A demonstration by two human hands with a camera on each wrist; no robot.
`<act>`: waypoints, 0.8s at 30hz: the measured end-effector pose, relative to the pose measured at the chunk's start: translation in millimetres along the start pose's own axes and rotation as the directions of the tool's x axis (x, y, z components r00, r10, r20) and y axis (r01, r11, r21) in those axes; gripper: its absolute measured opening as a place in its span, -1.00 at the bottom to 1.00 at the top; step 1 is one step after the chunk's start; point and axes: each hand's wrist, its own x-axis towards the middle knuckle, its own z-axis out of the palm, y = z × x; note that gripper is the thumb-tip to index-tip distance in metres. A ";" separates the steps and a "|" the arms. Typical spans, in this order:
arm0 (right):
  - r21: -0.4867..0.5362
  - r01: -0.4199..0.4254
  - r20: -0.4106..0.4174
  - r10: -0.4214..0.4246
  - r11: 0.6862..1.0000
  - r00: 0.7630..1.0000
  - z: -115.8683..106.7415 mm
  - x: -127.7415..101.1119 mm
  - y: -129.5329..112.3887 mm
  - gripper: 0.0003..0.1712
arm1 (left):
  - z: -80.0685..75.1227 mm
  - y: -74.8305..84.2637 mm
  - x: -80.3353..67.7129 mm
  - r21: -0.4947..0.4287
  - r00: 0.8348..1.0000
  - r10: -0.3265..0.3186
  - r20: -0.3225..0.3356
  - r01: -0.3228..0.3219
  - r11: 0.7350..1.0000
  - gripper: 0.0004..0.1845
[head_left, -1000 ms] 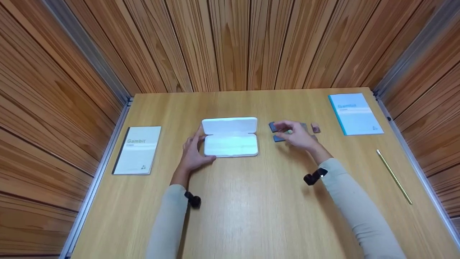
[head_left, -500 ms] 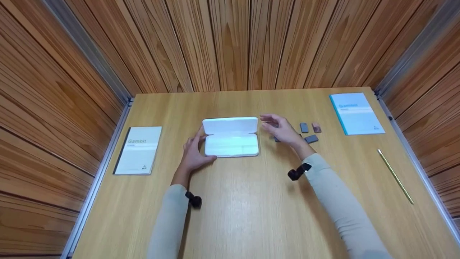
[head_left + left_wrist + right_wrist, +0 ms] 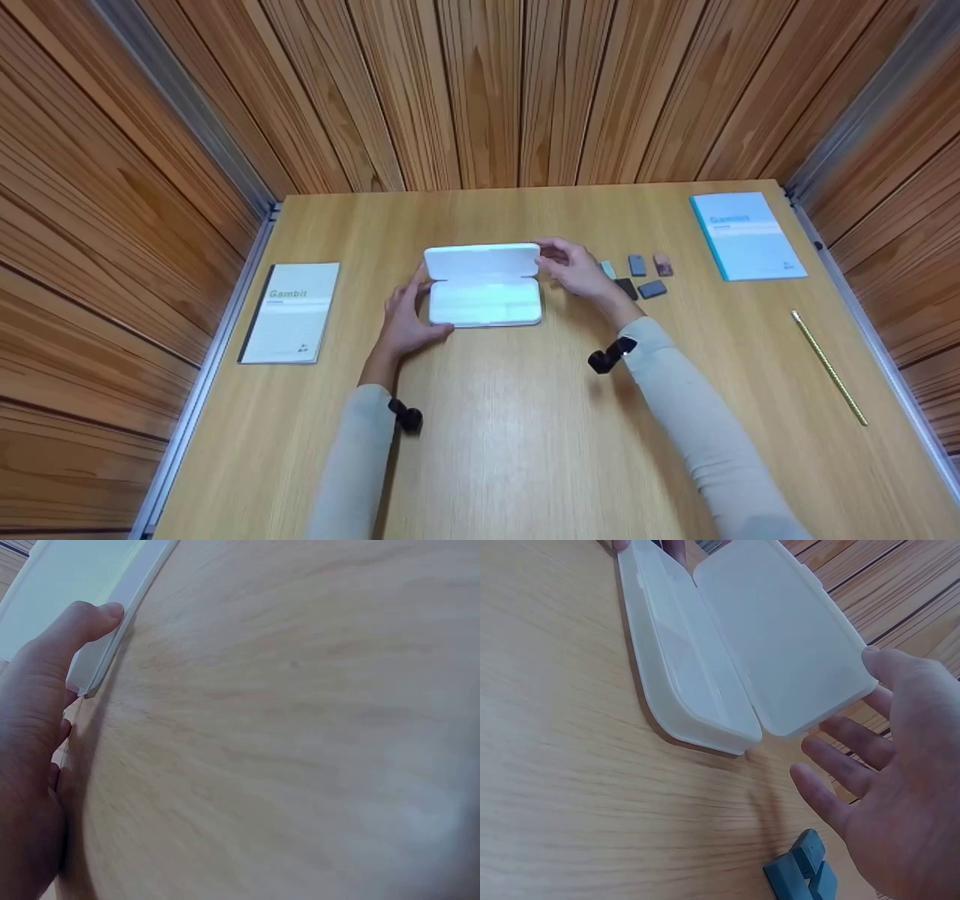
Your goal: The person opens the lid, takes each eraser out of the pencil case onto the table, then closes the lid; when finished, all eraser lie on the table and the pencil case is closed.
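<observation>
A white pencil case (image 3: 484,303) sits at mid-table, its hinged lid (image 3: 480,262) tilted up at the back. My left hand (image 3: 403,319) grips the left end of the base; in the left wrist view its thumb (image 3: 97,619) lies along the front rim. At the opposite end, my right hand (image 3: 576,270) pinches the raised lid's corner. The right wrist view shows that thumb (image 3: 885,664) on the lid's inner face, one finger behind it, the others spread below. Inside, the base (image 3: 697,667) has a pale inner ridge.
Small eraser-like blocks lie right of the case: two grey ones (image 3: 637,265), a dark one (image 3: 625,289), a greenish one (image 3: 607,269) and a pinkish-brown one (image 3: 662,264). Notebooks lie far left (image 3: 291,313) and back right (image 3: 748,235). A gold pencil-like stick (image 3: 829,367) lies at right.
My right hand has moved left from above the small blocks to the lid's right corner and now pinches it, uncovering several blocks. My left hand has stayed on the case.
</observation>
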 end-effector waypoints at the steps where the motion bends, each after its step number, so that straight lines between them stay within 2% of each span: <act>1: -0.008 -0.007 -0.003 0.007 1.000 1.000 0.6 0.2 -0.1 -0.42 | 0.1 -0.1 0.1 0.000 1.000 0.000 -0.002 0.000 1.000 0.46; 6: -0.026 -0.022 0.005 0.022 0.999 1.000 2.9 1.1 1.1 -0.45 | 1.2 0.0 -0.3 0.005 1.000 0.003 -0.007 -0.003 1.000 0.47; 11: -0.009 -0.022 0.057 0.022 1.000 0.998 4.9 -2.3 1.1 -0.45 | 1.0 1.9 -0.9 -0.006 1.000 -0.009 -0.005 0.009 1.000 0.46; 16: -0.044 0.040 0.105 -0.035 0.998 0.994 6.5 -6.7 2.7 -0.48 | -0.3 4.2 -1.6 -0.005 1.000 -0.013 0.004 0.013 1.000 0.41; 24: -0.086 0.123 0.120 -0.113 0.989 0.986 11.8 -12.1 5.1 -0.54 | -0.4 3.1 -1.3 0.022 1.000 -0.009 0.013 0.008 1.000 0.30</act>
